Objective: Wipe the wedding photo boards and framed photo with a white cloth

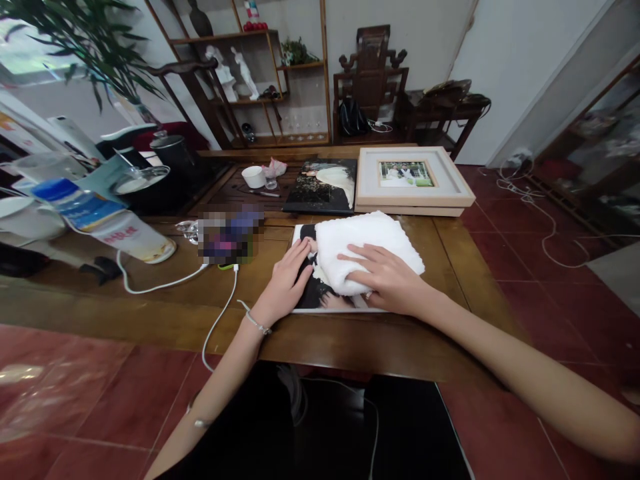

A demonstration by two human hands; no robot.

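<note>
A photo panel [330,301] lies flat near the front edge of the wooden table, mostly covered by a folded white towel [373,243]. My right hand [380,272] grips the towel from its near side, its fingers over the cloth and partly sunk into a fold. At the panel's left edge rests my left hand [290,277], fingers stretched out and holding nothing. Behind the towel stand a dark photo panel [323,187] and a light wooden picture frame [367,190] with a small photo in a white mat.
On the left are a large plastic bottle [113,223], a black pot [143,190] and a white charging cable [165,287] leading to a blurred-out object. A small white cup [253,177] sits on the dark tea tray [220,190]. Carved chairs and a shelf stand behind.
</note>
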